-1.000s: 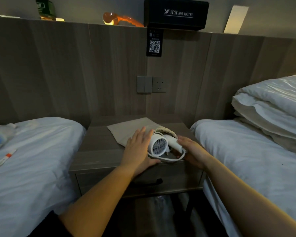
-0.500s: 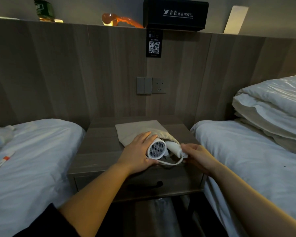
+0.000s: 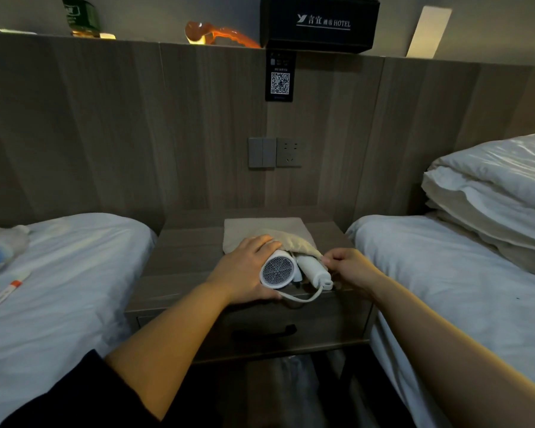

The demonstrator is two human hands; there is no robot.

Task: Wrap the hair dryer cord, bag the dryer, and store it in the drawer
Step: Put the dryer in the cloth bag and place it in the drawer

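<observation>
Nightstand [image 3: 186,273], drawer [image 3: 322,329] shut below the fingers; beige bag [image 3: 291,242] on top, bagging step in hand. Left hand [image 3: 244,273] clasps the hair dryer [image 3: 278,270], half inside the bag; right hand [image 3: 349,267] pinches the bag's mouth. Cord [image 3: 303,298] loop trails outside by the left fingertips; judged next: tuck it in, draw the bag over.

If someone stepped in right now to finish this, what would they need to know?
Left hand grips the hair dryer body. Right hand pinches the beige bag edge beside the handle.
Dryer lies on the nightstand, front end inside the bag, grille end and a cord loop sticking out.
Left: push dryer and cord fully in, open the closed drawer, store it.
</observation>
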